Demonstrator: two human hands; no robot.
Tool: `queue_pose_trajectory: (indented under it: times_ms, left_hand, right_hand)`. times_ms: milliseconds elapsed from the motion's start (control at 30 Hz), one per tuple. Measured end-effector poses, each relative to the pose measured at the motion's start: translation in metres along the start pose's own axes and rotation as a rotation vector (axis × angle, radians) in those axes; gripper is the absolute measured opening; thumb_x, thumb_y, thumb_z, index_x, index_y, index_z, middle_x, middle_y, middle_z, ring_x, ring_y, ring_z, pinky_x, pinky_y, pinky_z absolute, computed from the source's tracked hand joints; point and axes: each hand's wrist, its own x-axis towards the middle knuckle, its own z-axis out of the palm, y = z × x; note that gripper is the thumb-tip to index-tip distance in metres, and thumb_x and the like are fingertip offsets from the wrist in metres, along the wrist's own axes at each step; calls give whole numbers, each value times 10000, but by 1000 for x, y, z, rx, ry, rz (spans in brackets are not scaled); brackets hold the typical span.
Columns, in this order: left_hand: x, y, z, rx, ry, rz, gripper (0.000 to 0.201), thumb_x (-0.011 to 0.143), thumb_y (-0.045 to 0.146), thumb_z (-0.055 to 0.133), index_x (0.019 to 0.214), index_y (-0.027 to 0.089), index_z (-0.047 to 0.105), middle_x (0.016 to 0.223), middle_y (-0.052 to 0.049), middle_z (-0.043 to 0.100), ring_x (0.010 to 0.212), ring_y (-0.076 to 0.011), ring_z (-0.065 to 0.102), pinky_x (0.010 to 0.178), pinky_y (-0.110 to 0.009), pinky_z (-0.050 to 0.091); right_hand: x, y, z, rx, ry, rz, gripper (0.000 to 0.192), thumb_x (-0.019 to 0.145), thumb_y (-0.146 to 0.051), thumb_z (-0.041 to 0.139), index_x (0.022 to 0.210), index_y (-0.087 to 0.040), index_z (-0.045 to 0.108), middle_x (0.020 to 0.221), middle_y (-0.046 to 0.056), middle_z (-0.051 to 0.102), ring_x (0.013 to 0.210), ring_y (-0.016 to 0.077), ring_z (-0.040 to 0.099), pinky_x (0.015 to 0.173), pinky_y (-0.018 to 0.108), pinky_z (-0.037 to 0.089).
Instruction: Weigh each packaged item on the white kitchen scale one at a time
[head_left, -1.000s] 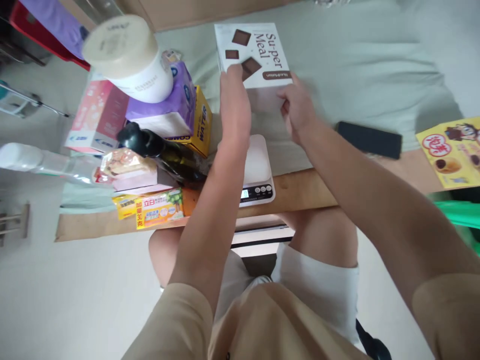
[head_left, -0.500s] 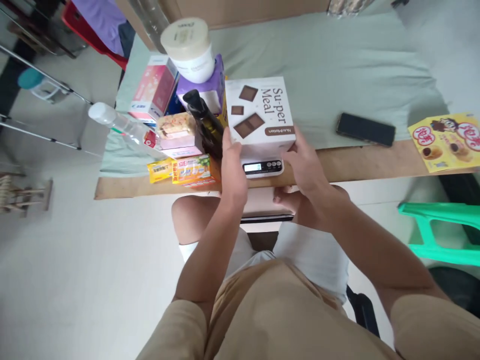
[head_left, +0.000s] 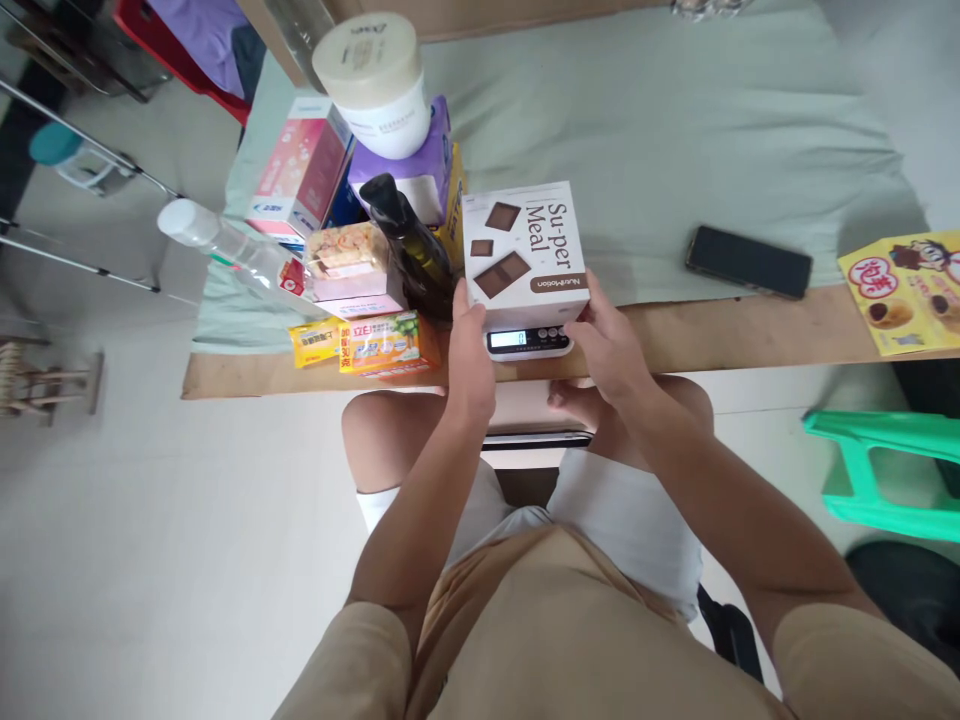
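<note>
A white box point(head_left: 525, 240) printed with chocolate squares and "Su-per Meal" is held between my two hands over a small digital scale point(head_left: 528, 343). The scale's lit display shows what looks like 0. Whether the box touches the scale cannot be made out. My left hand point(head_left: 471, 355) grips the box's left side, thumb near its front corner. On the opposite side, my right hand point(head_left: 611, 345) presses the right front corner. Most of the scale's top is hidden under the box. Just left of my left hand stands a dark pump bottle point(head_left: 416, 245).
At left cluster a white jar point(head_left: 379, 95) on a purple pack point(head_left: 412, 170), a pink box point(head_left: 300, 165), a clear bottle point(head_left: 232, 255) and an orange box point(head_left: 382, 342). To the right lie a phone point(head_left: 750, 262) and a yellow package point(head_left: 904, 295). A green stool point(head_left: 885, 465) stands beside the table.
The box has come down slightly toward the scale and the table's front edge, with both hands still on it. The camera view has shifted a little.
</note>
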Motion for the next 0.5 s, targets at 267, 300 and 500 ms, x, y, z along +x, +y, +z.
queue_pose_trajectory:
  times_ms: [267,300,500]
  left_hand:
    - [-37,-29,-19,406,136,432,594,998,552,458,1508,248,433,1601,-109,456,1533,-248,430,1304,-421,377]
    - [-46,-33,-27,465,151,552,531,992,553,465,1414,234,510,1463,-132,559,1409,-245,541,1192,-414,487]
    - [-54,-39,-81,702,26,760,438,956,270,461,560,190,292,483,22,269,460,-92,291,484,-290,267]
  right_hand:
    - [-11,35,-31,-273,249,-106,465,932,-437,512,1336,-216,569,1335,111,660,1232,231,646,1075,426,557]
    - [-17,36,-36,-296,304,-111,344,935,-441,495,1159,-213,623,1124,94,702,1045,207,673,943,386,579]
    - [-46,39,-46,-375,362,-51,535,913,-511,498,573,-212,211,510,-4,256,514,114,243,496,299,235]
